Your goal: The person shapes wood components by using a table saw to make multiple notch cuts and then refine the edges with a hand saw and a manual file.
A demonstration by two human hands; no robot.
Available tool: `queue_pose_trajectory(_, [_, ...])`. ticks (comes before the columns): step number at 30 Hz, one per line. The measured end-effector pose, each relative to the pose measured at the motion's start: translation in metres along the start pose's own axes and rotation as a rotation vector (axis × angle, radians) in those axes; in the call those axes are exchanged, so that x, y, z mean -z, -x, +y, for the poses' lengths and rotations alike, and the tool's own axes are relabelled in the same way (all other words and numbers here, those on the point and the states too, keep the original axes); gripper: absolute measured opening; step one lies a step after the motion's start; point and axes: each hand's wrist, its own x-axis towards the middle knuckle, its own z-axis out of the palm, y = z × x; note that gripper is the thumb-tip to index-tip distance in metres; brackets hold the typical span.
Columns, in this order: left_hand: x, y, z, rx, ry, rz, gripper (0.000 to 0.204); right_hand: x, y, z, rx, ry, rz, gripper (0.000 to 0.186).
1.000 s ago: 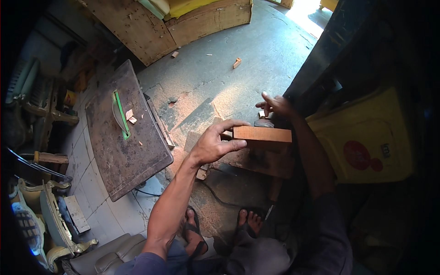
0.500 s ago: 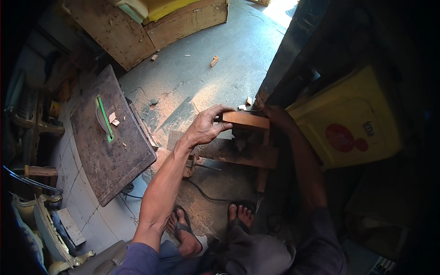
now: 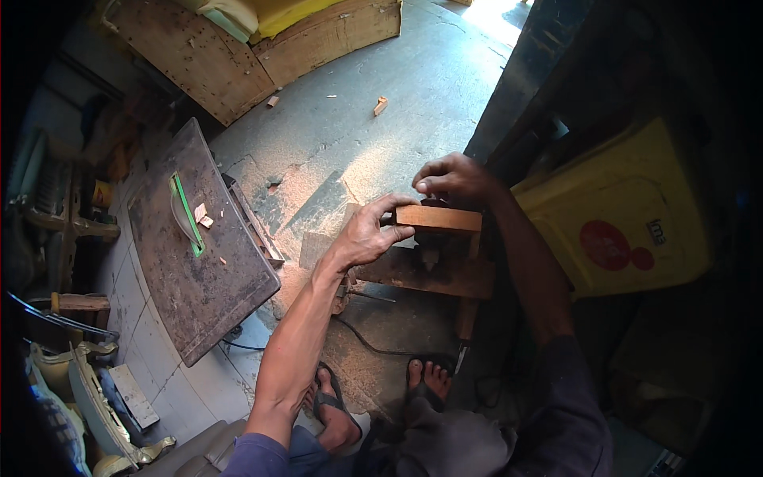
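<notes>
Fingers and thumb of my left hand (image 3: 373,229) grip the left end of an orange-brown wooden block (image 3: 437,219), held over a low wooden stand (image 3: 429,282) with dark fittings under the block. Just behind the block, my right hand (image 3: 447,176) has its fingers curled above a dark round part (image 3: 434,203); whether they hold anything small is hidden.
On the left, a dark saw table (image 3: 163,254) carries offcuts (image 3: 203,216). A yellow plastic item (image 3: 636,199) leans at right beside a dark upright (image 3: 528,56). Wooden furniture (image 3: 183,56) stands behind; sawdust, scraps (image 3: 381,106) and a cord (image 3: 362,340) lie on the floor.
My right hand, earlier spread, dipped behind the block and has now risen, fingers curled. My left hand still grips the block's end. The whole view has shifted slightly.
</notes>
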Motion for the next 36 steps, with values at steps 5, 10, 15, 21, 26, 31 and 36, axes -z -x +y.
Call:
queue_pose_trajectory(5, [0.004, -0.001, 0.001, 0.016, 0.016, 0.025, 0.045, -0.008, -0.081, 0.022, -0.276, 0.296, -0.329, 0.037])
queue_pose_trajectory(10, [-0.019, -0.023, 0.009, -0.029, 0.057, -0.063, 0.044, 0.025, -0.031, 0.200, -0.371, 0.123, -0.163, 0.043])
queue_pose_trajectory(15, [0.008, 0.002, -0.001, 0.044, -0.006, 0.022, 0.048, -0.019, 0.024, 0.088, -0.208, -0.056, 0.092, 0.048])
queue_pose_trajectory(21, [-0.006, -0.013, 0.012, 0.015, -0.068, -0.021, 0.048, 0.038, 0.042, 0.045, -0.113, -0.032, -0.129, 0.041])
queue_pose_trajectory(26, [-0.003, -0.013, 0.015, -0.013, -0.092, -0.031, 0.047, 0.021, -0.033, 0.024, -0.133, 0.237, -0.217, 0.045])
queue_pose_trajectory(31, [-0.003, -0.012, 0.020, -0.010, -0.070, -0.019, 0.046, -0.023, -0.093, 0.080, -0.315, 0.163, -0.304, 0.042])
queue_pose_trajectory(36, [-0.009, -0.017, 0.020, 0.021, -0.085, -0.050, 0.047, -0.007, -0.056, 0.179, -0.219, 0.347, -0.075, 0.047])
